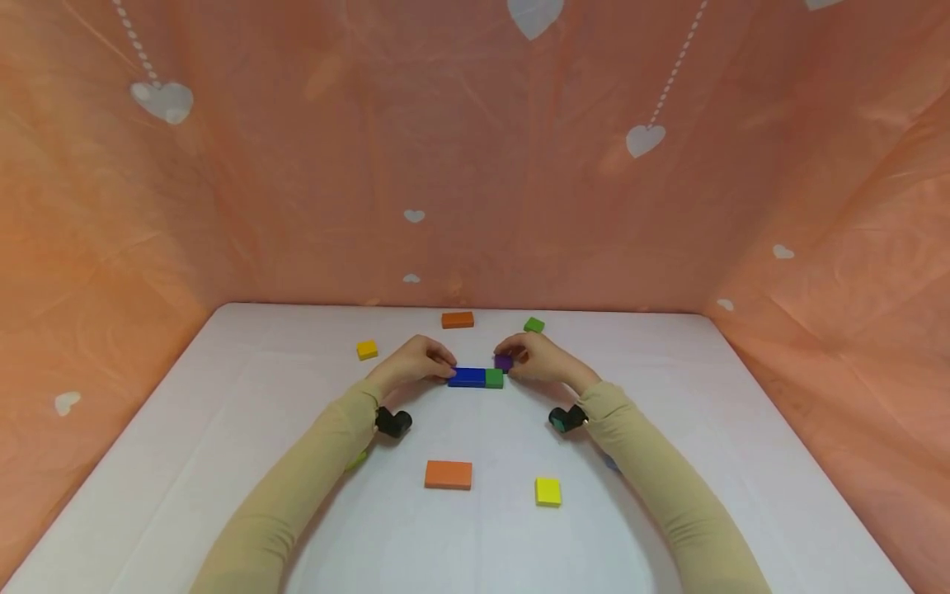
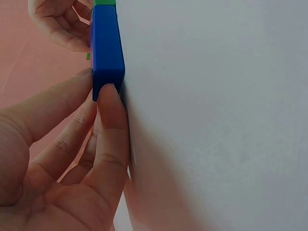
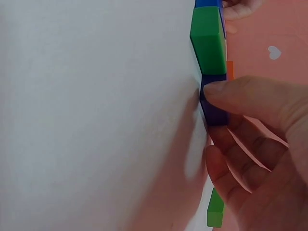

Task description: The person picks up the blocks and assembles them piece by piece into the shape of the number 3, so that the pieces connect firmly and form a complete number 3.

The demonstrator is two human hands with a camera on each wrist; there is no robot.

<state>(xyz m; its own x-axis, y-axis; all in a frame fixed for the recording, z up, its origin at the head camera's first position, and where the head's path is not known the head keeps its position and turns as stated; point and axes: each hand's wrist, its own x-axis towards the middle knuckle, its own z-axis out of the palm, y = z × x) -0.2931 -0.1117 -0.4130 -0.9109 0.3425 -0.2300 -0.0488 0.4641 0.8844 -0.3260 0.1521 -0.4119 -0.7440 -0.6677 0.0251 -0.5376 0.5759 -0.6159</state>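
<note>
A long blue block [image 1: 467, 378] lies on the white table, end to end with a green block [image 1: 494, 379] on its right. With thumb and index finger, my left hand [image 1: 412, 361] holds the blue block's left end; the thumb rests on the end face in the left wrist view. My right hand [image 1: 545, 361] pinches a small purple block [image 1: 502, 363] just behind the green block's right end. In the right wrist view the thumb lies across the purple block [image 3: 215, 109], whose end sits right at the green block [image 3: 209, 41].
At the back lie an orange block [image 1: 458, 320], a light green block [image 1: 534, 325] and an amber block [image 1: 367, 350]. Nearer are another orange block [image 1: 449, 475] and a yellow block [image 1: 547, 492]. The forearms partly hide a lime piece [image 1: 357, 461] and a blue piece [image 1: 611, 464].
</note>
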